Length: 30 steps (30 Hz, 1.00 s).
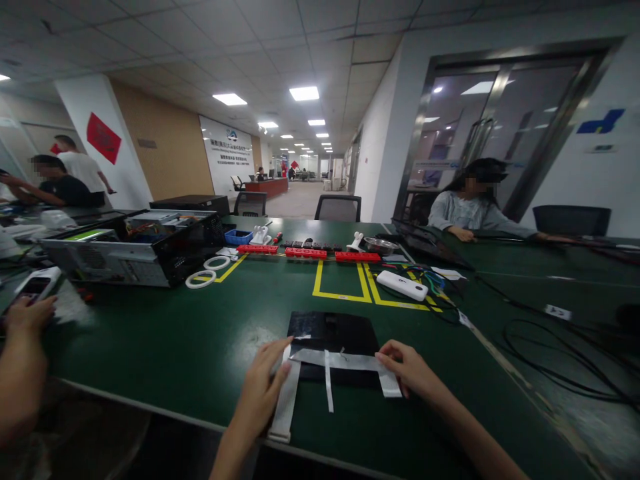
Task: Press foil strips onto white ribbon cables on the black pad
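A black flat panel (330, 331) lies on the green table (200, 340) right in front of me. Grey-white flat ribbon cables (345, 361) run across its near edge and hang down toward the table's front. My left hand (263, 387) rests with fingers stretched out on the left end of the ribbon, where one strip (286, 407) runs toward me. My right hand (407, 367) presses its fingers together on the ribbon's right end.
An open computer case (135, 250) sits at the left, with white tape rings (201, 279) beside it. Red parts (305, 253), a blue bin (238, 236), a white device (403, 285) and loose cables (550, 340) lie beyond. Another person's hand (27, 313) holds a phone at left; a person sits far right.
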Available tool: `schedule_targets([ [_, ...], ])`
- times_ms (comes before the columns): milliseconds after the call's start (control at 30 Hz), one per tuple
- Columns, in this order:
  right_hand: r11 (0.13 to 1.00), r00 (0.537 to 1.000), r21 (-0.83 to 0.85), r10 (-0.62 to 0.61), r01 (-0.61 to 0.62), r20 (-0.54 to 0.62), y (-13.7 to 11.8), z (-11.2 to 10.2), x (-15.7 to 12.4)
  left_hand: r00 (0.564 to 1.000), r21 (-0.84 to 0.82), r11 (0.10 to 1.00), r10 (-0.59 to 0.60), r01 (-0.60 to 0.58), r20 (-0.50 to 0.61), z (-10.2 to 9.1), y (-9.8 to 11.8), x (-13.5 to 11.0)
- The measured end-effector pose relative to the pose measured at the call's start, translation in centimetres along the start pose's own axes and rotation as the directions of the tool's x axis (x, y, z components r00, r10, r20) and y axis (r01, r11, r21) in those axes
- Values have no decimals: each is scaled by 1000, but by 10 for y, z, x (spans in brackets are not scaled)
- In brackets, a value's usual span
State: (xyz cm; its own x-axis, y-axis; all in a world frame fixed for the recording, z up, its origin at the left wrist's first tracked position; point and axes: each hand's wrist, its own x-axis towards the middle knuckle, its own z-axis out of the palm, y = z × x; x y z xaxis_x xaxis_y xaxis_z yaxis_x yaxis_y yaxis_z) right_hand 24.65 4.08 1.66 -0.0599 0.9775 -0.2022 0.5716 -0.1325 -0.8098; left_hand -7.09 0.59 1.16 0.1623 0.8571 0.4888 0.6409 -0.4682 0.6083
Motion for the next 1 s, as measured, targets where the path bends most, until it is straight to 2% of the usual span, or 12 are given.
schedule_targets([
  [67, 998, 1000, 59, -5, 4, 6, 1, 0, -3, 967, 15, 992, -118, 124, -226, -14, -22, -17],
  [100, 996, 1000, 89, 1, -2, 8, 1, 0, -4, 943, 19, 983, -170, 183, -287, -20, -32, -27],
  [200, 983, 999, 182, 35, -39, 22, 3, -2, -10, 887, 21, 949, -285, 314, -362, -35, -59, -54],
  [300, 971, 997, 228, 58, -67, 46, 6, -3, -16, 855, 24, 933, -318, 359, -411, -41, -74, -72],
  [367, 972, 997, 222, 58, -70, 60, 6, -3, -18, 866, 44, 941, -291, 336, -407, -40, -77, -76],
  [433, 978, 994, 190, 78, -91, 74, 5, -2, -19, 895, 78, 955, -236, 285, -378, -36, -77, -77],
  [567, 986, 989, 107, 121, -130, 87, -7, 0, -19, 932, 157, 964, -153, 214, -330, -29, -74, -74],
  [667, 987, 990, 86, 128, -132, 50, -19, 0, -20, 937, 200, 958, -134, 206, -324, -28, -73, -74],
  [800, 982, 994, 154, 101, -106, 44, -27, -4, -23, 942, 235, 952, -119, 198, -313, -30, -72, -74],
  [933, 968, 996, 247, 32, -51, 81, -24, -10, -28, 937, 241, 949, -119, 205, -329, -30, -70, -74],
  [1000, 956, 997, 289, 35, -53, 67, -19, -16, -33, 936, 240, 948, -124, 210, -328, -30, -70, -73],
])
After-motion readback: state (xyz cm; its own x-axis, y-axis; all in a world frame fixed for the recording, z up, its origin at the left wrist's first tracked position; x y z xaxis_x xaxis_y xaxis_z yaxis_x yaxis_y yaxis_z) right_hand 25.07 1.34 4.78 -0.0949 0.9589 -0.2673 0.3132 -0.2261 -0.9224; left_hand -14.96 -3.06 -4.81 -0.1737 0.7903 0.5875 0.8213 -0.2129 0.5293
